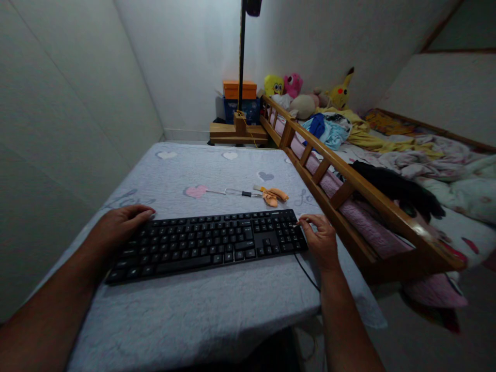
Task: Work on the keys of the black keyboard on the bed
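Left hand: the left hand (122, 225) is laid at the keyboard's far left corner, its fingers (134, 211) loosely curved and unclosed.
Keyboard: a long black plastic keyboard (194, 243) is set flat on the bench (194, 315), which is covered by pale grey heart-patterned cloth; its thin black cable (306, 271) is led off at the right.
Behind keyboard: a thin wire tool with a black grip (246, 194), a small pale-bristled yellow brush (259, 188) and a crumpled orange bundle (273, 196) are laid together.
Right hand: a thin, pale stick-like object (297, 225) is pinched in the closed fingertips of the right hand (323, 240), above the number pad.
Stage: keys are seen in place; how much has been completed or remains cannot be told.
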`<state>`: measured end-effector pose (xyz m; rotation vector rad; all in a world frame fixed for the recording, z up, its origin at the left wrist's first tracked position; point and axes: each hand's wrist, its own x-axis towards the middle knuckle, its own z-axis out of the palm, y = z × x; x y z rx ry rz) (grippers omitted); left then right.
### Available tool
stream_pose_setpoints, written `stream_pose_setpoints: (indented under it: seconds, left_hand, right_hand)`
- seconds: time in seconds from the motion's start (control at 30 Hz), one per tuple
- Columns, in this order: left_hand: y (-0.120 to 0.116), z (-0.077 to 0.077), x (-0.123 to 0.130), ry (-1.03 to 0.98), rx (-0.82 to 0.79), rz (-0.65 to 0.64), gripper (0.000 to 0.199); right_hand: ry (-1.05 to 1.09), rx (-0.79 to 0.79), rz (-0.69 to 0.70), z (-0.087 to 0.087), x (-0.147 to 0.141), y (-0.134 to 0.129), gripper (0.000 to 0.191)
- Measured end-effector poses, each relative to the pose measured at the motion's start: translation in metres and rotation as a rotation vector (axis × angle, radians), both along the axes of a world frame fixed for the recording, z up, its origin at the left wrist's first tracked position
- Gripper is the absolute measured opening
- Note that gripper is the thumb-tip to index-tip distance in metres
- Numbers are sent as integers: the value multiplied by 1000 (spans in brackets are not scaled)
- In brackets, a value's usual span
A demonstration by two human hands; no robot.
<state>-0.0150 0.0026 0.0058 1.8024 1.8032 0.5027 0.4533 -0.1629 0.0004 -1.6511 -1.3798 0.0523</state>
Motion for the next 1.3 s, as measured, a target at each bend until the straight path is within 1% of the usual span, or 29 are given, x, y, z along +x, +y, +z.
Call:
stream_pose_setpoints:
  seconds: [0.13, 0.27, 0.4, 0.63, 0.77, 0.93, 1.1, 1.3]
  left_hand:
    - [0, 0, 0, -11, -6, 19, 49]
    - [-1, 1, 0, -8, -12, 0, 49]
    - [-2, 3, 1, 5, -1, 10, 50]
    - [-3, 5, 2, -20, -18, 22, 51]
    - [-5, 6, 5, -22, -1, 27, 51]
    - [-5, 7, 6, -25, 0, 24, 51]
    - [-3, 5, 4, -9, 7, 26, 51]
    - [1, -3, -1, -7, 11, 29, 50]
  right_hand:
    - [-11, -9, 16, 3, 0, -2, 14]
    - [-19, -38, 40, 6, 0, -4, 16]
    - [-2, -50, 55, 8, 0, -5, 15]
    - [-3, -34, 55, 7, 0, -5, 14]
    - [3, -4, 36, 5, 1, -4, 14]
    - [14, -3, 32, 3, 2, -3, 13]
    - [19, -7, 42, 5, 1, -4, 13]
    - [25, -32, 60, 7, 1, -5, 13]
